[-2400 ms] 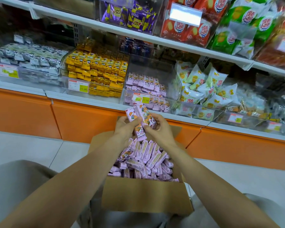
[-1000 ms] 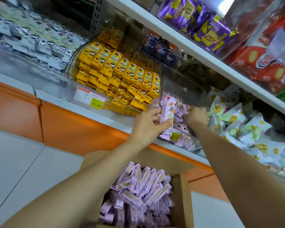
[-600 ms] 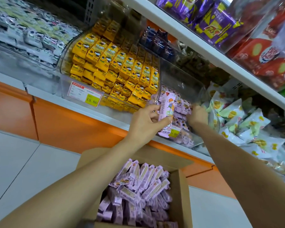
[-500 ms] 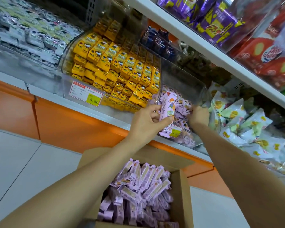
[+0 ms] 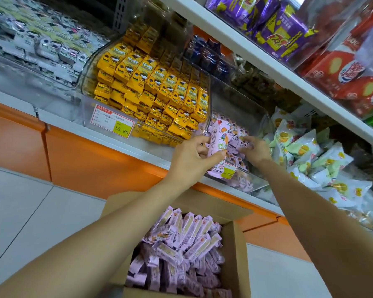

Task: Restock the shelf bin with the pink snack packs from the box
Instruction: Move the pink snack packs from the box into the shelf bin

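Observation:
A clear shelf bin (image 5: 256, 117) on the lower shelf holds pink snack packs (image 5: 238, 162). My left hand (image 5: 190, 158) grips a few pink snack packs (image 5: 219, 140) upright at the bin's front left corner. Over the packs inside the bin, my right hand (image 5: 254, 149) reaches in with fingers spread, palm down; whether it holds anything is hidden. Below my arms stands an open cardboard box (image 5: 237, 244) filled with several more pink packs (image 5: 181, 250).
A bin of yellow packs (image 5: 155, 87) with a price tag (image 5: 113, 123) stands left of the pink bin. White-green bags (image 5: 306, 155) lie to its right. An upper shelf (image 5: 267, 65) hangs close overhead. Orange base panels (image 5: 84, 160) and pale floor tiles are below.
Both hands rose from the box to the shelf bin with packs. In the last second my left hand stays at the bin's front while my right hand shifts slightly over the packs inside.

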Available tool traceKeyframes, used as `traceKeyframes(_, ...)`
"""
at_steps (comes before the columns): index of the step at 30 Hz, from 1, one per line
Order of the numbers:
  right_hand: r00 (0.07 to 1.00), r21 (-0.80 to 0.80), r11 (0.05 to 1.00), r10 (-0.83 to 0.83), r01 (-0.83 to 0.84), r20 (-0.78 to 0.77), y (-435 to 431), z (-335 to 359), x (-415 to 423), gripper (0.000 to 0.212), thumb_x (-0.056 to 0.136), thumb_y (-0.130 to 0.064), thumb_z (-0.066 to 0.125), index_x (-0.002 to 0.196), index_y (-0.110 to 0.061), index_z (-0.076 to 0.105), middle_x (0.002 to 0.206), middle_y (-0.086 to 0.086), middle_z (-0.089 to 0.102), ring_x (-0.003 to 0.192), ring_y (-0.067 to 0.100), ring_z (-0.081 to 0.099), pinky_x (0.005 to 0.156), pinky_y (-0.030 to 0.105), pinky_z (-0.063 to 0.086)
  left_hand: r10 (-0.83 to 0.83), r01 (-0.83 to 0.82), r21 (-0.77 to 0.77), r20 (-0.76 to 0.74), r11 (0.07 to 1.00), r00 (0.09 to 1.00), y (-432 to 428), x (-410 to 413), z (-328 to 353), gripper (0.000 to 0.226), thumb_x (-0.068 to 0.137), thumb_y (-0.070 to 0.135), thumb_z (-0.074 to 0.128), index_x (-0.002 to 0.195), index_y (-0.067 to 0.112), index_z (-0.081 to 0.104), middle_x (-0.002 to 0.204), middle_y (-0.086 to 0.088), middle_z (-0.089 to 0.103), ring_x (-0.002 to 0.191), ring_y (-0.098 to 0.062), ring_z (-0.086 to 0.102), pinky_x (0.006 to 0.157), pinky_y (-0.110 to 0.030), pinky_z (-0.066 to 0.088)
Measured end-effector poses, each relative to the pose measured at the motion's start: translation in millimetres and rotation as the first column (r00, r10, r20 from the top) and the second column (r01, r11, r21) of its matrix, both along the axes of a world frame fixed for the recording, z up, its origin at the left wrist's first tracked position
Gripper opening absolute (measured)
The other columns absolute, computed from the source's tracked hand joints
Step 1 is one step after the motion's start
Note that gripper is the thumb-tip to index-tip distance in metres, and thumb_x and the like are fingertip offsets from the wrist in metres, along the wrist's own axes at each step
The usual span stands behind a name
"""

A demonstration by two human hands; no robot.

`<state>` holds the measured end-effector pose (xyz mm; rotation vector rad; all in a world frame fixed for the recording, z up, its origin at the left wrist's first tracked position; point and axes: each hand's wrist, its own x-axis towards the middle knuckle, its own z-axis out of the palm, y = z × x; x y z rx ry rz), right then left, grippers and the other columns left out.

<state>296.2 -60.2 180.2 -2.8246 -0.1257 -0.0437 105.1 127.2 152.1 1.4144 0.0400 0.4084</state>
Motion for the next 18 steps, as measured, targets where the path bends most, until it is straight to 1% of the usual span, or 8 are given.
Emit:
traceKeyframes(3, 0.989, 0.303, 0.946, 0.083, -0.117, 0.124, 11, 11, -33, 0.036, 0.090, -0.022, 0.065, 0.124, -0.013, 0.056, 0.101, 0.004, 0.063, 0.091, 0.023, 0.064, 0.085, 0.038, 0.055, 0.040, -0.041, 0.036, 0.018, 0.999, 0.999, -5, -1, 6, 0.032, 0.084, 0.029, 0.074, 0.110, 0.014, 0.062, 0.074, 0.004, 0.070, 0.055, 0.002, 0.061, 0.060, -0.019, 0.052)
traceKeyframes(6, 0.959, 0.590, 0.756, 0.239, -0.282, 0.151, 25, 30, -84, 0.022, 0.094, -0.022, 0.060, 0.114, -0.013, 0.056, 0.093, 0.004, 0.064, 0.079, 0.019, 0.065, 0.069, 0.029, 0.055, 0.077, -0.077, 0.070, 0.009, 0.995, 0.997, -13, 4, 12, 0.034, 0.083, 0.035, 0.073, 0.107, 0.012, 0.066, 0.082, 0.000, 0.075, 0.060, -0.003, 0.065, 0.065, -0.029, 0.056)
traceKeyframes(8, 0.927, 0.687, 0.647, 0.358, -0.332, 0.111, 29, 42, -115, 0.023, 0.094, -0.022, 0.057, 0.113, -0.010, 0.054, 0.089, 0.001, 0.064, 0.074, 0.013, 0.062, 0.064, 0.024, 0.052, 0.094, -0.094, 0.097, 0.002, 0.991, 0.996, -19, 8, 16, 0.038, 0.082, 0.041, 0.072, 0.109, 0.014, 0.067, 0.085, 0.001, 0.075, 0.066, -0.007, 0.068, 0.065, -0.032, 0.057)
traceKeyframes(9, 0.912, 0.704, 0.626, 0.403, -0.337, 0.078, 29, 46, -125, 0.025, 0.093, -0.024, 0.057, 0.113, -0.010, 0.054, 0.087, -0.002, 0.064, 0.074, 0.010, 0.062, 0.065, 0.021, 0.051, 0.091, -0.091, 0.124, 0.003, 0.988, 0.996, -21, 10, 18, 0.039, 0.082, 0.042, 0.072, 0.110, 0.015, 0.067, 0.085, 0.002, 0.075, 0.068, -0.008, 0.068, 0.065, -0.032, 0.056)
traceKeyframes(11, 0.897, 0.733, 0.607, 0.441, -0.309, 0.013, 27, 52, -138, 0.026, 0.089, -0.025, 0.062, 0.110, -0.013, 0.054, 0.086, -0.005, 0.063, 0.073, 0.006, 0.062, 0.064, 0.019, 0.050, 0.021, -0.025, 0.220, 0.023, 0.975, 1.000, -26, 12, 19, 0.039, 0.082, 0.040, 0.071, 0.113, 0.017, 0.066, 0.083, 0.004, 0.073, 0.070, -0.010, 0.067, 0.066, -0.031, 0.053)
traceKeyframes(15, 0.920, 0.762, 0.606, 0.389, -0.227, -0.036, 25, 63, -140, 0.015, 0.087, -0.012, 0.065, 0.101, -0.012, 0.060, 0.085, 0.000, 0.067, 0.064, 0.011, 0.064, 0.060, 0.022, 0.052, -0.149, 0.115, 0.423, 0.046, 0.899, 0.988, -33, 12, 22, 0.060, 0.079, 0.046, 0.065, 0.133, 0.023, 0.052, 0.099, 0.001, 0.071, 0.088, -0.018, 0.065, 0.078, -0.039, 0.054)
traceKeyframes(17, 0.941, 0.691, 0.682, 0.339, -0.240, -0.008, 21, 70, -130, 0.006, 0.091, -0.009, 0.062, 0.096, -0.007, 0.064, 0.073, -0.004, 0.066, 0.063, 0.012, 0.060, 0.063, 0.026, 0.051, -0.113, 0.048, 0.521, 0.094, 0.852, 0.989, -29, 11, 23, 0.059, 0.086, 0.037, 0.066, 0.139, 0.022, 0.047, 0.108, -0.003, 0.068, 0.097, -0.019, 0.059, 0.084, -0.039, 0.049)
traceKeyframes(18, 0.956, 0.639, 0.732, 0.293, -0.236, 0.017, 17, 73, -122, 0.007, 0.091, -0.011, 0.062, 0.092, -0.004, 0.064, 0.068, -0.004, 0.063, 0.062, 0.014, 0.059, 0.064, 0.030, 0.050, -0.058, -0.044, 0.624, 0.141, 0.781, 0.988, -27, 11, 20, 0.056, 0.088, 0.037, 0.064, 0.139, 0.019, 0.048, 0.116, -0.005, 0.066, 0.105, -0.021, 0.055, 0.090, -0.039, 0.044)
